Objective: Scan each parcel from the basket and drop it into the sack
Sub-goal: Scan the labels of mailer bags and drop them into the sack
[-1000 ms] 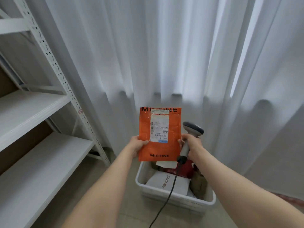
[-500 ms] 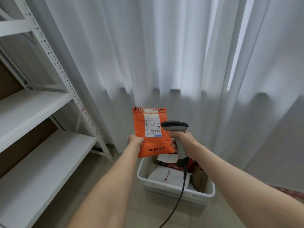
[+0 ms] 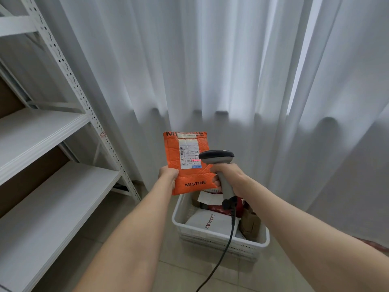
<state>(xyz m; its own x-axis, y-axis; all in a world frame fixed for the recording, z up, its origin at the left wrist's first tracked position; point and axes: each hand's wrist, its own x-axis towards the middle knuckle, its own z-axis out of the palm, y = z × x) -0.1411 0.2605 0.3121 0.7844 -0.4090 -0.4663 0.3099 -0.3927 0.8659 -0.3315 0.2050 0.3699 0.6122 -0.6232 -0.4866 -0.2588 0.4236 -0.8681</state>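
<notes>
Since the previous frame a red scan line is showing on the label. Left hand is gripping the orange parcel upright by its lower left edge; right hand, just beside, is gripping the scanner. Basket is sitting below both hands.

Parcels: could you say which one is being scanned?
The orange MISTINE parcel, gripped by the left hand, red scanner light on its label; the other parcels lie in the basket.
</notes>
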